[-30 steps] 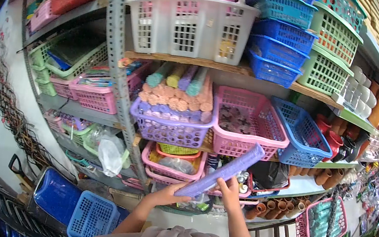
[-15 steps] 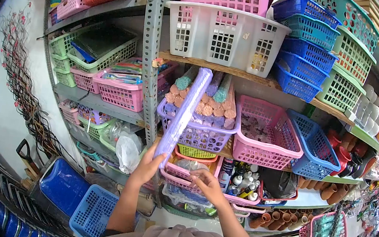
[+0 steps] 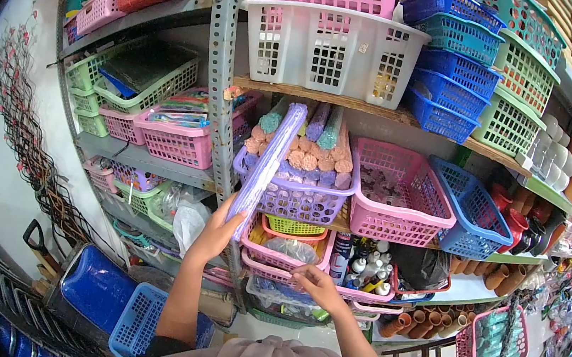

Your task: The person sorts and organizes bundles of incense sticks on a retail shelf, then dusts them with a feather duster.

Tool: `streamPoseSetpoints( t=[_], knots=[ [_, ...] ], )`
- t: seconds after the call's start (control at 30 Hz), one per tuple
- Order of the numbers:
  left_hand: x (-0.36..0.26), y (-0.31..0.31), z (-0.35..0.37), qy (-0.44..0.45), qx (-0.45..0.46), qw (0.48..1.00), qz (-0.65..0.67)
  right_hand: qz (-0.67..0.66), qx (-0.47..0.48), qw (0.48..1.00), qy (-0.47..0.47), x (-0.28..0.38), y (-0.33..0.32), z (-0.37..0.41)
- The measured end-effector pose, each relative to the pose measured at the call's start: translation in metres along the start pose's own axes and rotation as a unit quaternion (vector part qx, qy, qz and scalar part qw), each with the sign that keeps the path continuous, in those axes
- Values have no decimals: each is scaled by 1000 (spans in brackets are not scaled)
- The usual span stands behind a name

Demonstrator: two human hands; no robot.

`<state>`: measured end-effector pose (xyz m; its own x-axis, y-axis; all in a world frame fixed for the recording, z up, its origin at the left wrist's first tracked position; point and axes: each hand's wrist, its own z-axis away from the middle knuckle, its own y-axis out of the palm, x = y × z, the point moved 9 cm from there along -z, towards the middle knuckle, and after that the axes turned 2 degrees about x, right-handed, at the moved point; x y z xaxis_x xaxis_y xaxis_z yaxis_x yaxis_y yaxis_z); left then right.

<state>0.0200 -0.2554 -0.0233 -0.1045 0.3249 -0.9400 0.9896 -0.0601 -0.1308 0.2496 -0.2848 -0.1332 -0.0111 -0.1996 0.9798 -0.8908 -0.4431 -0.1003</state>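
My left hand (image 3: pixel 217 231) grips the lower end of a long purple wrapped roll (image 3: pixel 268 158) and holds it almost upright, its top level with the stacked rolls in the purple basket (image 3: pixel 291 197). That basket holds several orange, purple and teal rolls (image 3: pixel 303 153) piled end-out. My right hand (image 3: pixel 316 283) hangs lower with nothing in it, fingers loosely spread, in front of the pink baskets (image 3: pixel 276 259) on the shelf below.
Metal shelving with a perforated upright post (image 3: pixel 220 85) carries many plastic baskets: white (image 3: pixel 330 48), pink (image 3: pixel 398 192), blue (image 3: pixel 471 212), green (image 3: pixel 513 128). Bottles (image 3: pixel 364 267) and clay pots (image 3: pixel 418 320) sit lower. Blue crates (image 3: pixel 141 314) stand on the floor at left.
The purple roll swung from lying low across both hands to standing nearly upright in my left hand. My right hand let go of it and stayed low.
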Motion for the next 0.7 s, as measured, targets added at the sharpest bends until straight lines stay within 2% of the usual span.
streamPoseSetpoints(
  t=[0.1,0.23,0.3,0.37,0.43,0.5,0.57,0.63,0.67,0.7],
  knots=[
    [-26,4,-13,-20,-14,999,29,-3,0,1000,1,-1,4,0],
    [-35,-8,-49,-28,-42,998,-26,13,-6,1000,-2,5,3,0],
    [-53,-21,-72,43,-77,968,-236,72,-22,996,-40,22,-3,-5],
    [-67,-22,-87,57,-98,962,-247,78,-38,996,-17,31,-13,-14],
    [-85,-17,-98,75,-119,956,-257,158,-56,984,-65,64,-22,-23],
    [-104,-11,-105,99,-161,936,-298,201,-80,972,-94,99,-28,-33],
    [-109,-7,-121,116,-164,926,-321,233,-84,960,-131,121,-35,-49],
    [-102,-4,-138,51,-136,920,-363,274,-101,941,-171,147,-44,-66],
    [-98,-4,-144,50,-137,920,-365,276,-103,936,-193,156,-48,-74],
    [-102,-3,-151,96,-154,903,-388,278,-106,930,-216,167,-52,-85]
  ],
)
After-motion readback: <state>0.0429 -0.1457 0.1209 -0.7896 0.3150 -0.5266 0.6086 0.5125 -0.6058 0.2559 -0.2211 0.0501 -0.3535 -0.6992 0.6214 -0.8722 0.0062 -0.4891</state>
